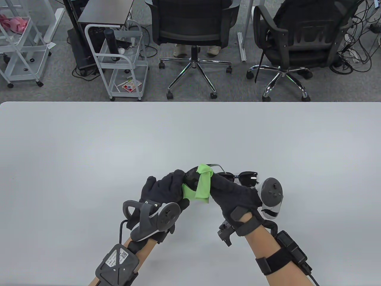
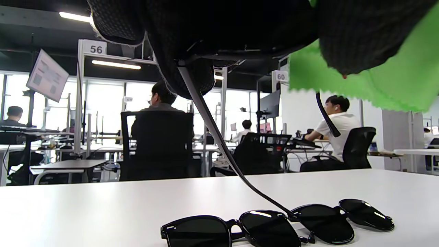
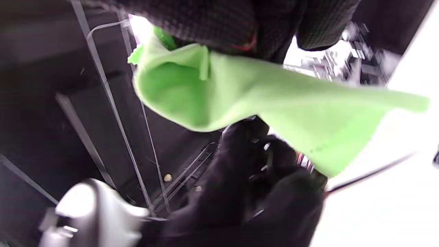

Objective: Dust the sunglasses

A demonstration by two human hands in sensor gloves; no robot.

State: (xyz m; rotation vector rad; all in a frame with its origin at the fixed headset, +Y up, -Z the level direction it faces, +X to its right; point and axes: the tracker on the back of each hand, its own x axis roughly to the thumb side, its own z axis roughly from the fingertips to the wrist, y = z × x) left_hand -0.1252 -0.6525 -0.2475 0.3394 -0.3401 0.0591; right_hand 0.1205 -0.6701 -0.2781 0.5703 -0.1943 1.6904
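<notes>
My left hand point(image 1: 178, 181) grips a pair of dark sunglasses point(image 1: 192, 178) by the frame, a little above the white table point(image 1: 89, 149). One thin temple point(image 1: 215, 165) sticks out behind; in the left wrist view it hangs down as a long arm point(image 2: 212, 127). My right hand point(image 1: 218, 181) pinches a green cloth point(image 1: 203, 186) and presses it on the held sunglasses. The cloth drapes between both hands and shows in the left wrist view point(image 2: 387, 82) and the right wrist view point(image 3: 274, 103). Most of the held frame is hidden by gloves and cloth.
More dark sunglasses point(image 1: 247, 177) lie on the table just beyond my right hand; the left wrist view shows two pairs, one point(image 2: 229, 233) beside the other point(image 2: 343, 221). Two office chairs point(image 1: 193, 29) and white carts point(image 1: 119, 59) stand past the far edge.
</notes>
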